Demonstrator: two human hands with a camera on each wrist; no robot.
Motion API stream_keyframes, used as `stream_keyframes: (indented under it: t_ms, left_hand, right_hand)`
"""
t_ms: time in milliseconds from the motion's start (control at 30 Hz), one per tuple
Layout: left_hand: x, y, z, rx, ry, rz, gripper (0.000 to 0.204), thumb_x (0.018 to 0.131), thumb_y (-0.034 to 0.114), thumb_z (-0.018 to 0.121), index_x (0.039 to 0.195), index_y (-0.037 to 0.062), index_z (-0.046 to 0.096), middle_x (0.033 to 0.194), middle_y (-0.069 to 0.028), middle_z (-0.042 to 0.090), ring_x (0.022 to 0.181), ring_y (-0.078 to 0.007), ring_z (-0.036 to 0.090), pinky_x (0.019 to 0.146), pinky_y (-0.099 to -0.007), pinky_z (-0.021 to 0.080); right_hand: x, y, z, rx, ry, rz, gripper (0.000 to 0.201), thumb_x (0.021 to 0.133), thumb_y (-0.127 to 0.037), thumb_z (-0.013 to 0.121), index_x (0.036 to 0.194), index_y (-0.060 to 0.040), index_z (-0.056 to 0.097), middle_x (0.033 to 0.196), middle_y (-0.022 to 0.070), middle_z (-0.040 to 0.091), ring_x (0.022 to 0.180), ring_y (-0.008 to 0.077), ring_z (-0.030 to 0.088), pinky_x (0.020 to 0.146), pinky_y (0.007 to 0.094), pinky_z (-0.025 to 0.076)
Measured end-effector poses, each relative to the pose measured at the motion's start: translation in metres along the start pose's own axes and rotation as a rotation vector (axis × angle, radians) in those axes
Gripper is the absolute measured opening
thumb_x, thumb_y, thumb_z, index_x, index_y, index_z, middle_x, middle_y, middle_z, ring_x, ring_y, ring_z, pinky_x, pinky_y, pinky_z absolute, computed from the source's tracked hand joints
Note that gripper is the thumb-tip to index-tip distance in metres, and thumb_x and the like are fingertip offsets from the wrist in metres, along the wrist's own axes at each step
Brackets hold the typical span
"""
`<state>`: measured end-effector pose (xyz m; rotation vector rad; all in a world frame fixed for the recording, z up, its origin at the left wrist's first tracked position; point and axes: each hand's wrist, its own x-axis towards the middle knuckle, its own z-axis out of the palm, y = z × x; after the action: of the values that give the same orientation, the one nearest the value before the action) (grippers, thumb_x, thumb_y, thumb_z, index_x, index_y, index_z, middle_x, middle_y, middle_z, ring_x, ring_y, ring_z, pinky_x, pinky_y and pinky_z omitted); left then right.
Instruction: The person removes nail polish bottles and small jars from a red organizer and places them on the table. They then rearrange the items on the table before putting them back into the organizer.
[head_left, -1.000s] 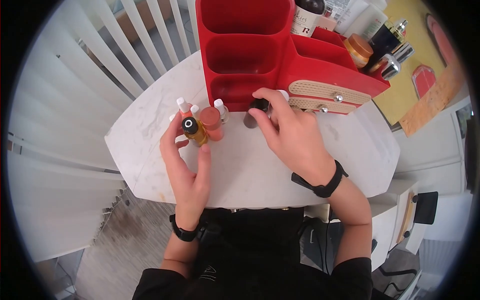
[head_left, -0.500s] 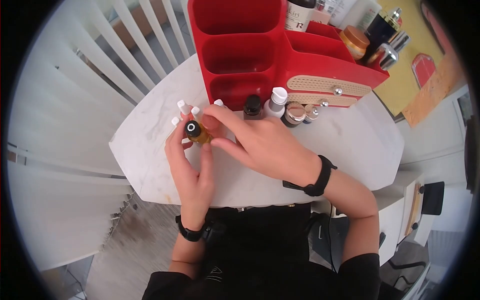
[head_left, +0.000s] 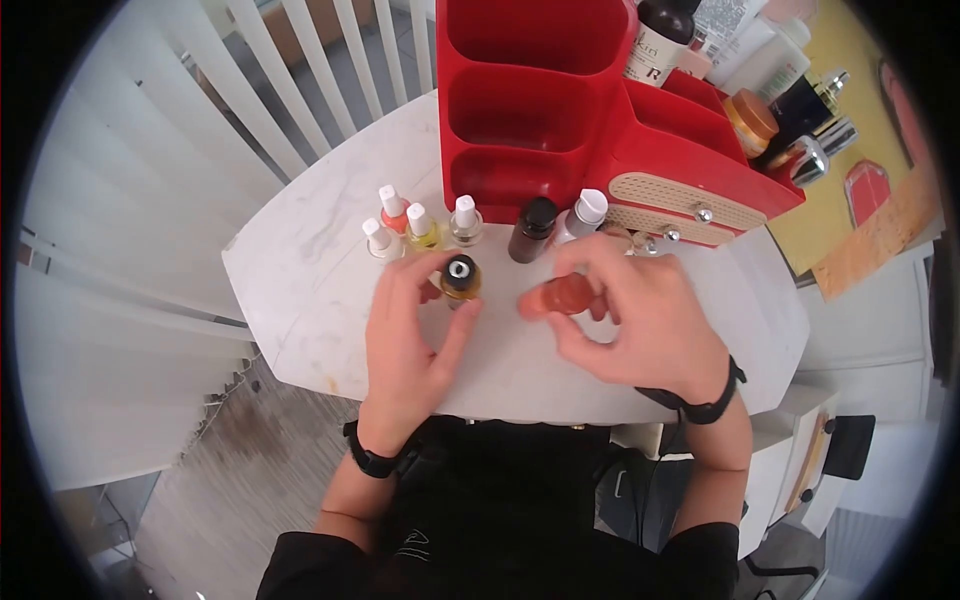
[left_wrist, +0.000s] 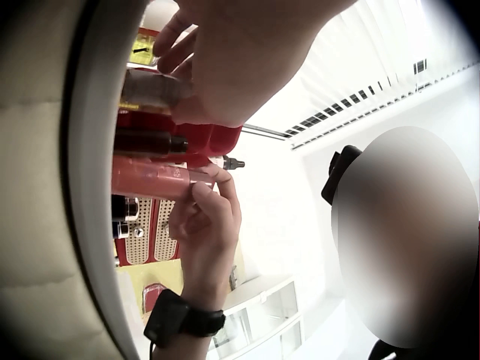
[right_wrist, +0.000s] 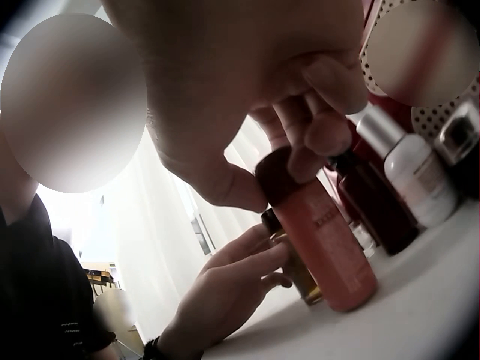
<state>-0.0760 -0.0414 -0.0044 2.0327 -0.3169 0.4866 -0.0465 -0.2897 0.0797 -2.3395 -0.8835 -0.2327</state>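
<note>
Now gripping the pink bottle (head_left: 560, 297) by its reddish cap (right_wrist: 276, 174) with the right hand (head_left: 650, 330), pinched between thumb and fingertips, and tilted in front of the dark bottle (head_left: 533, 235); cannot tell for sure whether touching the white table (head_left: 320, 225) at the base or just off it. Over on the left, curling the left hand (head_left: 408, 330) round the amber bottle (head_left: 461, 282), upright and just in front of the white-capped little bottles (head_left: 423, 232). Careful here: held by the cap alone, could slip or swing out of that pinch, especially if only loosely screwed on. Could also clip the dark bottle or the white bottle (head_left: 583, 216), both near behind, if swung too far back. Might topple a little bottle, too, by pushing away with the left knuckles. Pretty tight at the back, then, with those bottles in a loose row before the red organizer (head_left: 598, 160). Much freer between the hands: open marble-look surface, running down to the near edge (head_left: 520, 412). Must mind that drop under the forearms, though. Room again out to the right, beyond the right hand, and at far left, past the little bottles.
</note>
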Motion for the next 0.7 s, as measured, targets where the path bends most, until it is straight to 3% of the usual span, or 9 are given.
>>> stream_keyframes:
  t_ms: [167,233,300,367,700]
  left_hand:
    - [0.006,0.009,0.010,-0.001,-0.070,0.074,0.052,0.092,0.000,0.083,0.141,0.0031,0.065,0.125,-0.0123,0.070,0.096,-0.0234,0.067,0.089,-0.0361,0.056]
    - [0.012,0.014,0.017,-0.020,-0.090,0.145,0.052,0.094,0.001,0.083,0.142,0.0033,0.064,0.131,-0.0154,0.070,0.093,-0.0277,0.072,0.084,-0.0369,0.061]
    - [0.017,0.026,0.023,-0.031,-0.112,0.119,0.053,0.094,0.001,0.083,0.143,0.0035,0.064,0.128,-0.0140,0.071,0.093,-0.0252,0.071,0.086,-0.0360,0.059]
    - [0.019,0.032,0.030,-0.045,-0.134,0.097,0.053,0.093,0.000,0.083,0.143,0.0037,0.064,0.124,-0.0127,0.071,0.093,-0.0227,0.069,0.087,-0.0351,0.058]
    - [0.019,0.032,0.043,-0.086,-0.132,0.041,0.054,0.097,-0.002,0.079,0.147,0.0039,0.062,0.131,-0.0151,0.069,0.093,-0.0231,0.075,0.087,-0.0360,0.059]
  right_hand:
    - [-0.010,0.018,-0.005,-0.061,0.112,0.021,0.041,0.082,-0.010,0.086,0.118,-0.0130,0.066,0.081,0.0017,0.072,0.064,0.0179,0.069,0.060,0.0295,0.053]
    - [-0.011,0.022,-0.003,-0.112,0.149,-0.004,0.042,0.082,-0.011,0.085,0.119,-0.0128,0.066,0.082,0.0016,0.072,0.065,0.0178,0.068,0.061,0.0299,0.053]
    - [-0.012,0.023,-0.003,-0.167,0.184,-0.026,0.042,0.082,-0.011,0.085,0.120,-0.0127,0.065,0.082,0.0015,0.073,0.065,0.0177,0.068,0.062,0.0302,0.054]
    - [-0.010,0.022,-0.007,-0.185,0.175,0.001,0.035,0.084,-0.008,0.081,0.113,-0.0109,0.062,0.082,0.0013,0.077,0.071,0.0253,0.076,0.064,0.0367,0.058]
    - [-0.010,0.029,-0.002,-0.183,0.224,0.011,0.037,0.085,-0.011,0.082,0.118,-0.0112,0.065,0.084,0.0016,0.078,0.070,0.0224,0.076,0.062,0.0348,0.058]
